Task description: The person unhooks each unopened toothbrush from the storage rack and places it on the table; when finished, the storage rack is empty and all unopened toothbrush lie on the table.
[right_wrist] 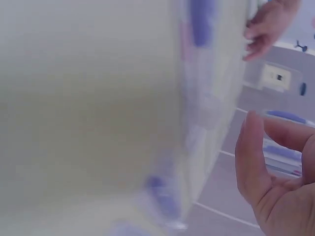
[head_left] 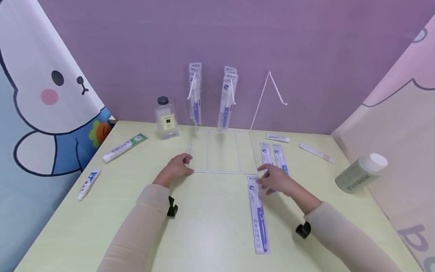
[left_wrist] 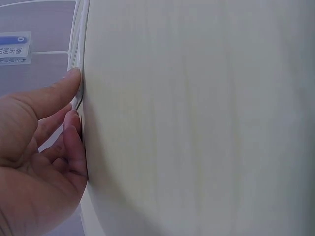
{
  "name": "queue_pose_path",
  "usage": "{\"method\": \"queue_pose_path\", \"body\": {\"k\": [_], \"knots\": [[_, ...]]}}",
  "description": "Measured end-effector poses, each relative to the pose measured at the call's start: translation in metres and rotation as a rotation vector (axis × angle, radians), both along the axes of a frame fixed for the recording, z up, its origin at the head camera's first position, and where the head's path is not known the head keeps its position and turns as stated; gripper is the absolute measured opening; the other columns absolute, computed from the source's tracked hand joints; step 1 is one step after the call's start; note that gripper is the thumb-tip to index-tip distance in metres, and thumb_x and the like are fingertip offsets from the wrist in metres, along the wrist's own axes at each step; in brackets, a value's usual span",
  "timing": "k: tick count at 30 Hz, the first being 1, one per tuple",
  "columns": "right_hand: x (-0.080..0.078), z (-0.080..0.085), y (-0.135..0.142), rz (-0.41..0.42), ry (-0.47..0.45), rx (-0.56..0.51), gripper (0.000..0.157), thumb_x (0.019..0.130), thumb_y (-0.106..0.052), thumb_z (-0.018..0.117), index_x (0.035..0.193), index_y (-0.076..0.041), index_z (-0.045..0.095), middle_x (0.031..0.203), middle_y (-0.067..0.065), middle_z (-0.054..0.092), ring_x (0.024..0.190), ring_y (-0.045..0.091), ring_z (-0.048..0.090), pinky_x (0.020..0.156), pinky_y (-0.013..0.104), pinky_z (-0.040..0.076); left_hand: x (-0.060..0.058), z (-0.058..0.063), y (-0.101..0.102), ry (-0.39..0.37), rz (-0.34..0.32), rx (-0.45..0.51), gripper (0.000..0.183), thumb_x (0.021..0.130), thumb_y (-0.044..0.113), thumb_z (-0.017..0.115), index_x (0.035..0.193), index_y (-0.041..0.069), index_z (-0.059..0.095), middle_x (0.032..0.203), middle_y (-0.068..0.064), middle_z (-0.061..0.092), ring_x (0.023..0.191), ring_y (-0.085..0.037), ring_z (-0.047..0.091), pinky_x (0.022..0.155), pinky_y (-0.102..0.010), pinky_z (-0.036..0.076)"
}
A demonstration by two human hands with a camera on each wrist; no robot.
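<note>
A white wire display rack (head_left: 224,172) stands on the table against the purple backdrop. Packaged toothbrushes hang from its left prong (head_left: 191,87) and middle prong (head_left: 233,93); the right prong (head_left: 278,91) is bare. My left hand (head_left: 176,168) holds the rack's front left corner, thumb and fingertips against the wire (left_wrist: 85,29) in the left wrist view. Over the top end of a purple packaged toothbrush (head_left: 261,223) hovers my right hand (head_left: 276,178), its thumb and fingers apart. Behind that hand lie two more packaged toothbrushes, one purple (head_left: 266,153) and one blue (head_left: 279,155), partly covered.
Left of the rack are a clear bottle with a black cap (head_left: 167,122), a toothpaste tube (head_left: 124,148) and a smaller tube (head_left: 89,185). On the right lie a small white tube (head_left: 278,138), a slim packet (head_left: 316,153) and a tilted-looking grey-green bottle (head_left: 357,176).
</note>
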State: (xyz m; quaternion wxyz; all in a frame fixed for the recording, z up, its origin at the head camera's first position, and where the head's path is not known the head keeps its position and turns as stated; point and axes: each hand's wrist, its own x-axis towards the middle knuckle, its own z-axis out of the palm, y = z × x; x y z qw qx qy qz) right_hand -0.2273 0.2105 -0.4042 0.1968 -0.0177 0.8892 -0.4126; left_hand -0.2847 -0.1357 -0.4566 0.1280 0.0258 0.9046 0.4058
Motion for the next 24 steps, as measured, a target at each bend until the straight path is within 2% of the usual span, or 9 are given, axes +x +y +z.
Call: {"method": "queue_pose_path", "body": {"k": [5,9,12,17,21,24], "knots": [[-0.029,0.028,-0.018,0.045,0.109,-0.007,0.050,0.083,-0.011,0.064,0.128,-0.004,0.042,0.090,0.014,0.057,0.072,0.028,0.060,0.056,0.032,0.053,0.003,0.003,0.002,0.003,-0.003,0.002,0.055,0.076,0.008,0.070,0.126,0.003,0.046,0.113,-0.011,0.049,0.101,-0.026,0.047,0.091,-0.040,0.036],[-0.058,0.050,-0.039,0.053,0.247,-0.029,0.047,0.083,-0.014,0.065,0.125,-0.005,0.046,0.095,0.012,0.058,0.076,0.026,0.060,0.062,0.033,0.053,0.004,0.005,0.002,-0.002,0.007,0.006,0.055,0.076,0.007,0.070,0.125,0.003,0.047,0.112,-0.010,0.049,0.100,-0.025,0.047,0.091,-0.040,0.036],[-0.080,0.064,-0.055,0.021,0.367,-0.050,0.044,0.083,-0.014,0.065,0.123,-0.006,0.049,0.099,0.009,0.057,0.085,0.023,0.057,0.071,0.032,0.050,0.004,0.004,0.002,0.001,0.001,0.008,0.054,0.075,0.008,0.071,0.124,0.003,0.048,0.111,-0.010,0.050,0.098,-0.025,0.047,0.090,-0.040,0.037],[-0.113,0.084,-0.079,-0.070,0.557,-0.138,0.048,0.081,-0.007,0.065,0.124,-0.004,0.045,0.106,0.011,0.054,0.096,0.022,0.051,0.083,0.032,0.044,0.002,0.002,0.000,0.005,0.003,0.014,0.055,0.075,0.008,0.072,0.124,0.003,0.048,0.110,-0.010,0.050,0.096,-0.025,0.047,0.089,-0.039,0.037],[-0.133,0.095,-0.095,-0.149,0.670,-0.195,0.050,0.080,-0.006,0.065,0.125,-0.004,0.043,0.107,0.011,0.054,0.096,0.021,0.052,0.082,0.027,0.044,0.002,0.001,0.000,0.008,0.013,0.018,0.055,0.074,0.008,0.072,0.124,0.004,0.049,0.110,-0.009,0.050,0.096,-0.024,0.048,0.089,-0.039,0.037],[-0.142,0.099,-0.103,-0.175,0.698,-0.223,0.048,0.081,-0.005,0.064,0.124,-0.005,0.043,0.106,0.008,0.055,0.095,0.018,0.053,0.079,0.022,0.045,0.002,0.001,0.000,0.008,0.018,0.008,0.055,0.074,0.008,0.072,0.124,0.005,0.049,0.109,-0.008,0.051,0.095,-0.024,0.049,0.089,-0.038,0.038]]}}
